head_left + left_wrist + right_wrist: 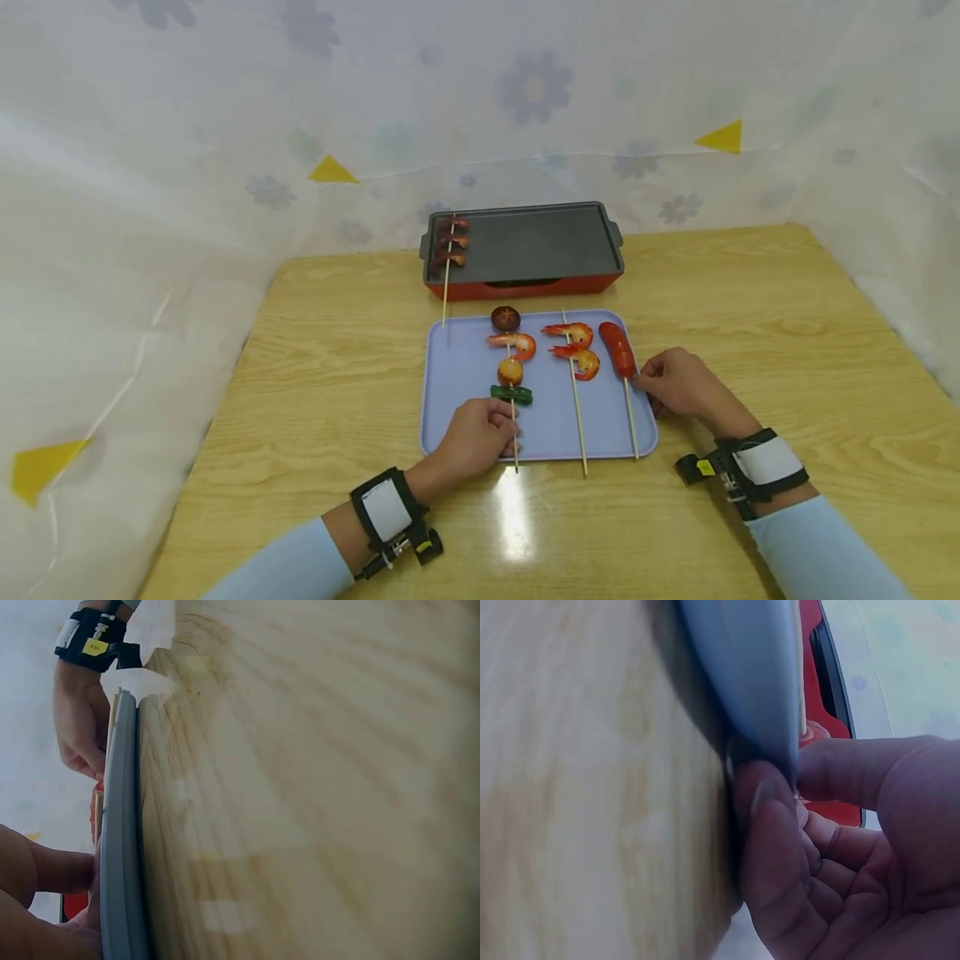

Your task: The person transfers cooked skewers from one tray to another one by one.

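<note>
In the head view a lavender tray (457, 375) bears several skewers. My left hand (476, 437) is over its front edge, fingers curled at the bare stick of a mixed skewer (510, 372) with a mushroom, a shrimp, a round yellow-brown piece and green pepper. My right hand (678, 383) is at the tray's right edge, beside the sausage skewer (618, 354). In the right wrist view the thumb lies above the tray rim (761, 682) and a finger below it, pinching it. A skewer of two shrimps (573, 362) lies between the mixed skewer and the sausage.
Behind the tray stands a red grill with a dark flat plate (536, 242). A skewer of brown curled pieces (451, 243) lies on its left end, its stick reaching over the tray's back edge. The wooden table (330, 350) meets a flowered curtain (532, 92).
</note>
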Tool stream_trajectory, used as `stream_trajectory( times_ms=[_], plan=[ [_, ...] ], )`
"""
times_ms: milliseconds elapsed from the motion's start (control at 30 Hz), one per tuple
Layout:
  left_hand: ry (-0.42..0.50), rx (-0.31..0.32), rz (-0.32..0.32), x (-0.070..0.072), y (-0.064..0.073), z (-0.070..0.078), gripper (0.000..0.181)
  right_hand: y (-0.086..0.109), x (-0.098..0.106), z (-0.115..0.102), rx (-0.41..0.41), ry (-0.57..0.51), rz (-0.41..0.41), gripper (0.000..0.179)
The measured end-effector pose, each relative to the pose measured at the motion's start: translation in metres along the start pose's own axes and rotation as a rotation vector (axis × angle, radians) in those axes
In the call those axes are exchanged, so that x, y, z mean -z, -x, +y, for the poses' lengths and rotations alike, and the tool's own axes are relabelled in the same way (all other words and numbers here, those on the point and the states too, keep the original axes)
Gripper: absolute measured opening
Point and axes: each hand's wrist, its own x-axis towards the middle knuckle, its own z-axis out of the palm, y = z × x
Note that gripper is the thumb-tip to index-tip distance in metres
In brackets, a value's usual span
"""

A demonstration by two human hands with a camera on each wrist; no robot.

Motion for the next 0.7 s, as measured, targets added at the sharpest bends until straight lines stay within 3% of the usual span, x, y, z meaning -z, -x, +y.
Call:
stream_trajectory(
  times_ms=[500, 700],
  plan=[
    [-0.006, 0.024, -0.019, 0.006, 0.002, -0.001, 0.021, 0.0, -0.001, 0.002, 0.054, -0.001, -0.009, 0.024],
    [-0.069, 0.013, -0.027, 0.01, 0.001, -0.001, 0.026, 0.001, 0.0, 0.0, 0.046, -0.02, -0.027, 0.024]
  ],
)
